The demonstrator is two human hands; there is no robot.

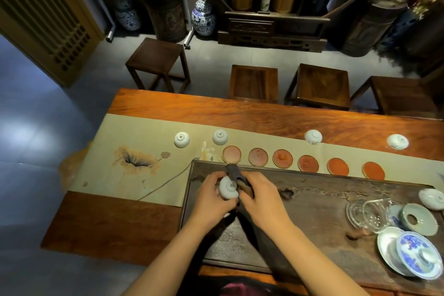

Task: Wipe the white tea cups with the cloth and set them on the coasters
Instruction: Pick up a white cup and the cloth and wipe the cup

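My left hand (211,197) grips a white tea cup (228,188) turned bottom-up over the dark tea tray (312,199). My right hand (260,197) holds a dark brown cloth (234,172) against the cup's side. Several round orange-red coasters lie bare in a row behind the tray, from the leftmost coaster (231,154) to the rightmost coaster (373,170). Several more white cups stand upside down on the beige runner: one cup (181,139), a second cup (220,137), a third cup (313,137) and a far-right cup (397,142).
At the tray's right end stand a glass pitcher (367,214), a blue-and-white lidded bowl (413,253), a pale ring-shaped dish (419,218) and a white lid (432,198). Dark wooden stools (253,83) line the table's far side.
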